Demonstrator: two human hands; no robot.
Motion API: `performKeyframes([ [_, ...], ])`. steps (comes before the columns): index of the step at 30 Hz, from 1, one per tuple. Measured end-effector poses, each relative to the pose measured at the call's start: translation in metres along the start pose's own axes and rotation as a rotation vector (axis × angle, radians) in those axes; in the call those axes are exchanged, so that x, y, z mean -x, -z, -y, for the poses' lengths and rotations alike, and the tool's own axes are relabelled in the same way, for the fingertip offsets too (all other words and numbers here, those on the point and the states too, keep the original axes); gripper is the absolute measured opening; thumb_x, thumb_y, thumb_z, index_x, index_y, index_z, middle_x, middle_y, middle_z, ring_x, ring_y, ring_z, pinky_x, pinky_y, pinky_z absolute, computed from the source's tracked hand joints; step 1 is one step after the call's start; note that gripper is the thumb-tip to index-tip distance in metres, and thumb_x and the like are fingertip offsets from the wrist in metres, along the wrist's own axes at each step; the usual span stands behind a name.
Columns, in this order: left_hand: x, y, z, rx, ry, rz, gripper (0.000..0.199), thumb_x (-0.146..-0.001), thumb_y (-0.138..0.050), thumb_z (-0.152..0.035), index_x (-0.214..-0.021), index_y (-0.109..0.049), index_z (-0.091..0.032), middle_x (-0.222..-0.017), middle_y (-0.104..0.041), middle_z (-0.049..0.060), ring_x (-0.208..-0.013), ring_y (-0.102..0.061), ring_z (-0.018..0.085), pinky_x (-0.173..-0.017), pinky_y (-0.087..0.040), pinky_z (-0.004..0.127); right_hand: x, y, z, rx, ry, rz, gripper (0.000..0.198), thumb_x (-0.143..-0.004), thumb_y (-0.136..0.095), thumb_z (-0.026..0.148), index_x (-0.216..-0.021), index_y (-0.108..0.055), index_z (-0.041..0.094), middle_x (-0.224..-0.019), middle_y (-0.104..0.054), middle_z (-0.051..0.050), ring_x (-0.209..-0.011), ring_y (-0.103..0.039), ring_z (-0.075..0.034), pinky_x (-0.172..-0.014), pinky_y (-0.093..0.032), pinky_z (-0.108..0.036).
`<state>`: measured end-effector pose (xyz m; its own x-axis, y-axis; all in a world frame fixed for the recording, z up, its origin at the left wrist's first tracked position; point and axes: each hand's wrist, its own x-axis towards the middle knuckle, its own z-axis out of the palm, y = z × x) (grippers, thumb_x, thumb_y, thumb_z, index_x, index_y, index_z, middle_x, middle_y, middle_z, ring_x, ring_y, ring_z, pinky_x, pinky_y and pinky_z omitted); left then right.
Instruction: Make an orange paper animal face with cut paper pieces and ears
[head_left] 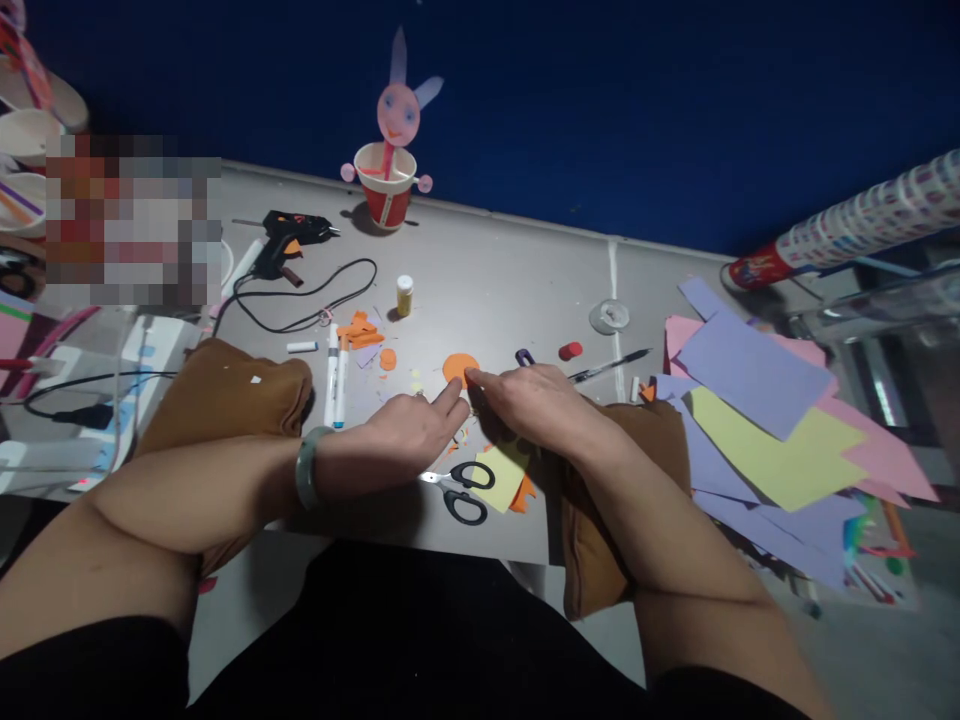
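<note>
An orange paper circle [460, 371] is in the middle of the table, at the fingertips of both hands. My left hand [416, 428], with a green bangle at its wrist, grips the circle's lower edge between closed fingers. From the other side, my right hand [536, 402] pinches the right edge; its other fingers are curled and partly hidden. Black-handled scissors [466, 490] lie below the hands, over a yellow paper piece [501, 478]. Left of the circle are a small orange paper piece [388, 359] and orange scraps [361, 328].
A cup figure with rabbit ears [388, 185] stands at the back, near a corded glue gun [289, 240]. Markers [335, 380], a small bottle [405, 296] and a pen [611, 366] lie around. Brown cushions [225, 395] support the forearms. Coloured paper sheets [757, 370] pile up right; power strips [142, 370] sit left.
</note>
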<state>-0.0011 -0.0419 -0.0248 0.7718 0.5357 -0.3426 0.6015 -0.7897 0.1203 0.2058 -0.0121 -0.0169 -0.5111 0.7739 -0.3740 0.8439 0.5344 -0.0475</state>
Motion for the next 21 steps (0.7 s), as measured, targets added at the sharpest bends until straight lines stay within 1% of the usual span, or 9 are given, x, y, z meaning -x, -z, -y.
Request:
performKeyframes([
  [3, 0.0, -0.004, -0.003, -0.048, 0.041, 0.003, 0.058, -0.093, -0.027, -0.007, -0.149, -0.043, -0.003, -0.158, -0.035, 0.035, -0.069, -0.068, 0.024, -0.051, -0.044, 0.037, -0.001, 0.0, -0.002, -0.018, 0.002, -0.008, 0.044, -0.096, -0.046, 0.018, -0.135, -0.064, 0.026, -0.072, -0.074, -0.006, -0.06, -0.06, -0.02, -0.062, -0.025, -0.035],
  [5, -0.001, -0.004, -0.006, -0.034, 0.074, 0.033, 0.06, -0.095, -0.027, -0.008, -0.153, -0.037, -0.001, -0.157, -0.035, 0.037, -0.072, -0.069, 0.024, -0.052, -0.046, 0.037, -0.001, 0.001, -0.003, -0.013, 0.003, 0.008, 0.044, -0.097, -0.045, 0.018, -0.135, -0.064, 0.026, -0.074, -0.074, -0.007, -0.061, -0.06, -0.02, -0.062, -0.025, -0.035],
  [8, -0.005, -0.002, -0.01, 0.029, 0.125, 0.087, 0.057, -0.1, -0.03, -0.018, -0.154, -0.036, 0.0, -0.149, -0.045, 0.038, -0.077, -0.071, 0.027, -0.059, -0.05, 0.037, -0.001, 0.001, -0.004, -0.009, 0.013, 0.004, 0.043, -0.098, -0.044, 0.019, -0.135, -0.065, 0.025, -0.076, -0.075, -0.007, -0.063, -0.061, -0.02, -0.061, -0.026, -0.034],
  [11, -0.008, 0.001, -0.013, 0.065, 0.169, 0.112, 0.058, -0.103, -0.033, -0.025, -0.156, -0.034, -0.002, -0.141, -0.053, 0.035, -0.081, -0.073, 0.027, -0.063, -0.052, 0.036, -0.004, -0.004, -0.004, -0.078, 0.011, -0.073, 0.037, -0.097, -0.046, 0.02, -0.126, -0.069, 0.025, -0.078, -0.075, -0.006, -0.065, -0.063, -0.019, -0.061, -0.028, -0.033],
  [12, -0.009, 0.001, -0.014, 0.061, 0.172, 0.103, 0.059, -0.103, -0.034, -0.026, -0.156, -0.032, -0.001, -0.14, -0.054, 0.035, -0.082, -0.073, 0.028, -0.064, -0.053, 0.035, -0.005, -0.006, -0.003, -0.133, 0.0, -0.126, 0.034, -0.097, -0.047, 0.021, -0.121, -0.071, 0.024, -0.08, -0.076, -0.006, -0.067, -0.063, -0.019, -0.062, -0.03, -0.032],
  [14, -0.007, 0.003, -0.015, 0.04, 0.164, 0.065, 0.059, -0.104, -0.037, -0.029, -0.154, -0.034, 0.002, -0.139, -0.054, 0.037, -0.087, -0.074, 0.03, -0.065, -0.054, 0.036, -0.011, -0.011, 0.0, -0.325, -0.026, -0.274, 0.028, -0.095, -0.051, 0.024, -0.113, -0.072, 0.022, -0.083, -0.076, -0.006, -0.069, -0.063, -0.018, -0.064, -0.035, -0.031],
  [17, -0.003, 0.007, -0.016, 0.022, 0.114, 0.0, 0.055, -0.104, -0.04, -0.031, -0.146, -0.045, 0.003, -0.14, -0.052, 0.037, -0.092, -0.074, 0.032, -0.067, -0.056, 0.036, -0.026, -0.016, 0.005, -0.711, -0.067, -0.465, 0.028, -0.093, -0.059, 0.035, -0.114, -0.067, 0.019, -0.073, -0.07, -0.001, -0.064, -0.06, -0.016, -0.065, -0.042, -0.029],
  [19, 0.0, 0.011, -0.017, 0.03, 0.097, -0.022, 0.052, -0.104, -0.042, -0.034, -0.141, -0.051, 0.001, -0.14, -0.053, 0.035, -0.091, -0.074, 0.032, -0.068, -0.057, 0.037, -0.042, -0.015, 0.009, -0.884, -0.038, -0.488, 0.031, -0.088, -0.065, 0.037, -0.115, -0.062, 0.019, -0.07, -0.065, 0.002, -0.064, -0.059, -0.015, -0.066, -0.045, -0.03],
  [21, 0.002, 0.014, -0.018, 0.048, 0.108, -0.02, 0.055, -0.103, -0.046, -0.039, -0.141, -0.051, 0.001, -0.141, -0.053, 0.035, -0.088, -0.075, 0.032, -0.068, -0.057, 0.037, -0.062, -0.011, 0.012, -0.949, -0.02, -0.475, 0.042, -0.083, -0.071, 0.034, -0.121, -0.058, 0.02, -0.076, -0.065, 0.002, -0.068, -0.06, -0.016, -0.069, -0.048, -0.031],
])
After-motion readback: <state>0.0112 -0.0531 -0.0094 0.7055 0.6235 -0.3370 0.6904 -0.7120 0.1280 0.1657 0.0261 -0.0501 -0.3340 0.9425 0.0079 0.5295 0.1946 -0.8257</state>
